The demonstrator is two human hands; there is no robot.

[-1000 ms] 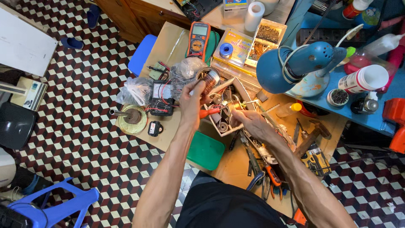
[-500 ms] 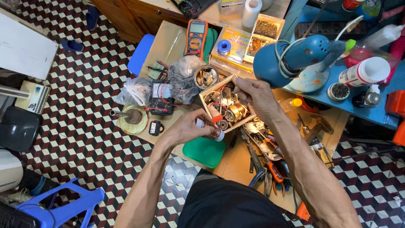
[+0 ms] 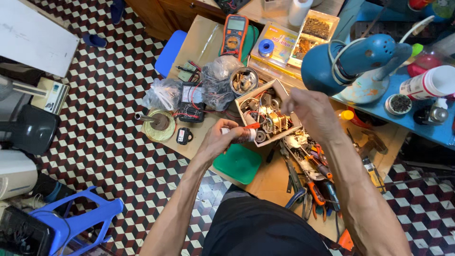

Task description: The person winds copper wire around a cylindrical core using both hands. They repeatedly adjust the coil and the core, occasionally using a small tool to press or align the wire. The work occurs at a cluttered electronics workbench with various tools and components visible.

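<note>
My left hand (image 3: pixel 219 141) is closed around a small white tube with a red tip (image 3: pixel 246 131), held just above the table's near edge. The red tip points right, toward an open cardboard box (image 3: pixel 250 96) filled with small metal and electronic parts. My right hand (image 3: pixel 310 113) hovers over the box's right side. Its back faces the camera and its fingers curl to the left, so what they hold is hidden. A green square lid (image 3: pixel 238 164) lies just below the left hand.
Pliers and other hand tools (image 3: pixel 310 178) litter the table at the right. An orange multimeter (image 3: pixel 235 35), plastic bags (image 3: pixel 163 93), a tape roll (image 3: pixel 160 125) and a blue desk lamp (image 3: pixel 353 61) surround the box. A blue plastic stool (image 3: pixel 85 220) stands on the checkered floor.
My left hand pulled back from the box toward my body and now holds the small tube. My right hand rose from the tools to above the box's right side.
</note>
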